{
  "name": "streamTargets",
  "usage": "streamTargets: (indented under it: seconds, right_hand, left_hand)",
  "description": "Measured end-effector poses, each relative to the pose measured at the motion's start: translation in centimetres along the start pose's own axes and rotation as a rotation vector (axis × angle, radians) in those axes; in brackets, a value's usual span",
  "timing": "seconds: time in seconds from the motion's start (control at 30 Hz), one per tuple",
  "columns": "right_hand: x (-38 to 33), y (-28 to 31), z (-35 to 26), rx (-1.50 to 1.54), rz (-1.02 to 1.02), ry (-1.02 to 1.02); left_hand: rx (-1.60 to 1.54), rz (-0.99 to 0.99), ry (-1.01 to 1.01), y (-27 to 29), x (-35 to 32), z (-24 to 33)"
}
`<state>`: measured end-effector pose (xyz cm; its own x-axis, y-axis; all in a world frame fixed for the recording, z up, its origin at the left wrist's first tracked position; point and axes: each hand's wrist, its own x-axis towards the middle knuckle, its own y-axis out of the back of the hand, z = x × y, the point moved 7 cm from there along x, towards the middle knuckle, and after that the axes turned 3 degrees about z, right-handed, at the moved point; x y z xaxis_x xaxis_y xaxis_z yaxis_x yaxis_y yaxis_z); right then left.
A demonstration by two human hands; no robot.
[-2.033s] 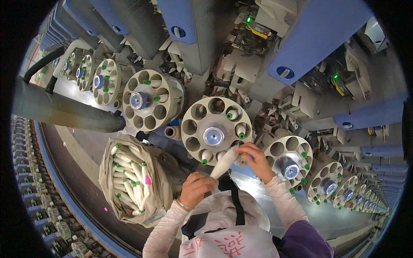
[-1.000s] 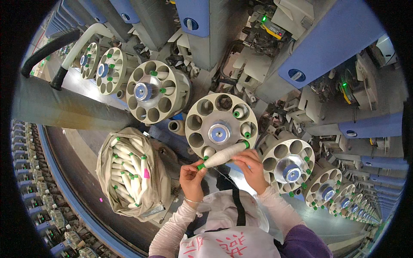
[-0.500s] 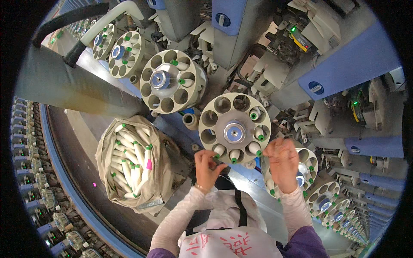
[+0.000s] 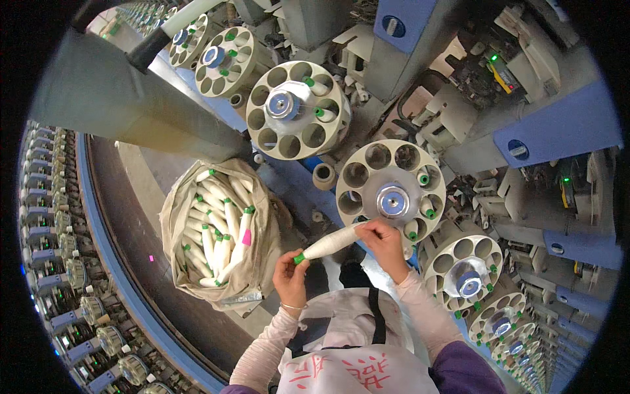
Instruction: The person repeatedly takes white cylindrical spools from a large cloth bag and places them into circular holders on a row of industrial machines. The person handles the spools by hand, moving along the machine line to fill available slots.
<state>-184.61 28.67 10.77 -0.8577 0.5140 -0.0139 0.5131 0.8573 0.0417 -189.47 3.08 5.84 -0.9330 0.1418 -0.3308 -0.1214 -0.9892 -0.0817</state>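
A white yarn bobbin with a green tip slants across the space in front of the near round magazine. My left hand pinches its green end, low and to the left. At the upper, white end, my right hand grips it with thumb and fingers. The magazine is a cream disc with round pockets and a blue and silver hub. Green-tipped bobbins sit in several pockets on its right side; its lower pockets are partly hidden behind my right hand and the bobbin.
Left of my hands, a beige cloth sack holds many green-tipped white bobbins. Another magazine stands beyond, and one sits to the right. A thick grey duct crosses the upper left. Machine housings line the right.
My hands have come away from the magazine's lower rim and now hold a bobbin between them. The view has shifted, so the magazines appear further right.
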Motion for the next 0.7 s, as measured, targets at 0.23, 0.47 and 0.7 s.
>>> streamTargets:
  seconds: [0.23, 0.47, 0.7]
  right_hand:
    - [0.7, -4.8, 1.1, -0.430, -0.109, 0.177]
    - [1.9, -1.6, -5.2, 0.212, -0.111, -0.226]
    - [8.9, 4.4, -12.6, 0.149, -0.339, 0.125]
  left_hand:
    - [-0.029, 0.039, -0.032, -0.1, 0.1, -0.2]
    - [0.196, -0.478, -0.189, -10.4, 1.0, 6.8]
    - [0.153, -0.880, -0.038, -21.8, 5.4, 10.3]
